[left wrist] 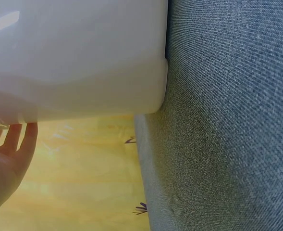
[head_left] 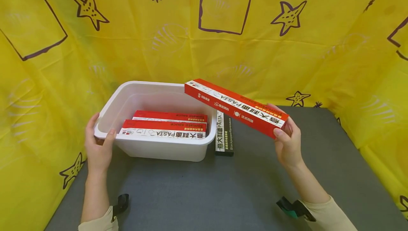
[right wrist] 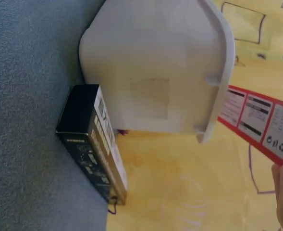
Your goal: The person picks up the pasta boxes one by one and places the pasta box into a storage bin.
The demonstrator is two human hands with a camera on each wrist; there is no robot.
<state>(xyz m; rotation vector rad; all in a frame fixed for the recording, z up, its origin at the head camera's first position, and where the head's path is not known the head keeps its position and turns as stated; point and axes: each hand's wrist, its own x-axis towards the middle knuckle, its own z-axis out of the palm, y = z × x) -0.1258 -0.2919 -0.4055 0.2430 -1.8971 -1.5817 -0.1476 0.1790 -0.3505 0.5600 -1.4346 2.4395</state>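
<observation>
A red pasta box [head_left: 236, 107] marked "Tomato sauce" slants over the right rim of a white plastic bin [head_left: 159, 149]. My right hand [head_left: 288, 139] grips its lower right end, thumb on the front. Inside the bin lie two more red pasta boxes [head_left: 165, 125], one behind the other. My left hand [head_left: 99, 149] holds the bin's front left corner, thumb at the front rim and fingers along the left side. In the left wrist view, the fingers [left wrist: 28, 144] touch the bin wall. The right wrist view shows the held box's printed underside [right wrist: 261, 122].
A black pasta box [head_left: 224, 133] marked "Blackpepper" lies on the grey tabletop [head_left: 197, 195], close to the bin's right side. A yellow curtain [head_left: 178, 50] with starfish drawings hangs behind and at both sides.
</observation>
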